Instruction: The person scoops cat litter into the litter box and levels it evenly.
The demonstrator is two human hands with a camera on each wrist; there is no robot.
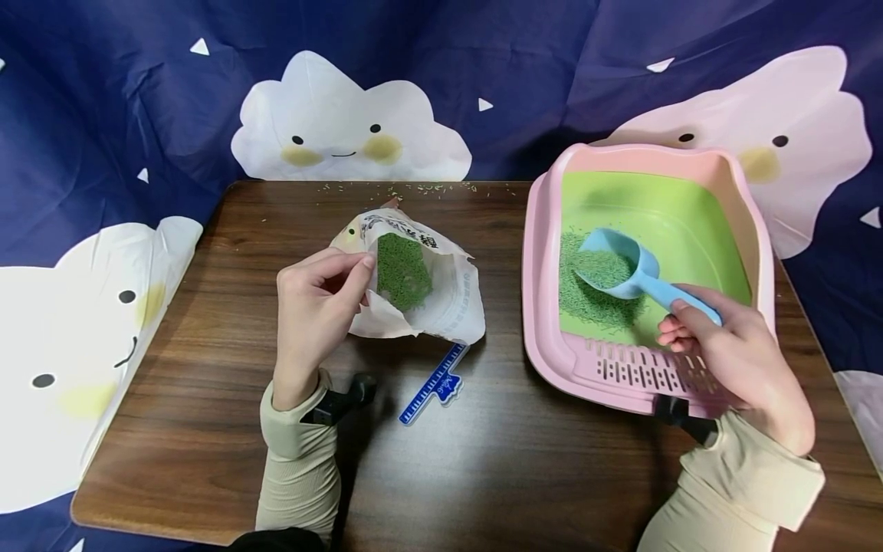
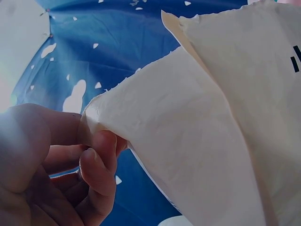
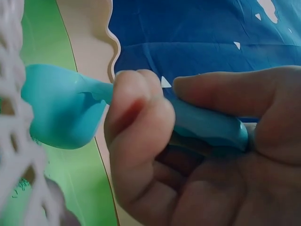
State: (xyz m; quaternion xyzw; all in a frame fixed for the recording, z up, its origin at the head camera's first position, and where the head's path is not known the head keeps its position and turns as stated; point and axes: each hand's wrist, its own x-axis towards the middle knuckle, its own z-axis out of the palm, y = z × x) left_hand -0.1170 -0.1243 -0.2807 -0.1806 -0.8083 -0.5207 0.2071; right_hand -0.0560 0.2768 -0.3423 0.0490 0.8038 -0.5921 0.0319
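Note:
My left hand pinches the torn upper edge of a white paper bag between thumb and fingers. The bag's mouth gapes toward me, showing green pellets inside. In the left wrist view the bag's edge is stretched out from the fingertips. My right hand grips the handle of a light blue scoop, its fingers curled round it in the right wrist view. Green pellets lie in the scoop's bowl, which is tilted over a heap of the same pellets in the pink litter box.
The litter box has a green floor and a slotted front ledge. A blue ruler lies on the brown table before the bag. Scattered pellets lie along the back edge, and a dark blue curtain hangs behind.

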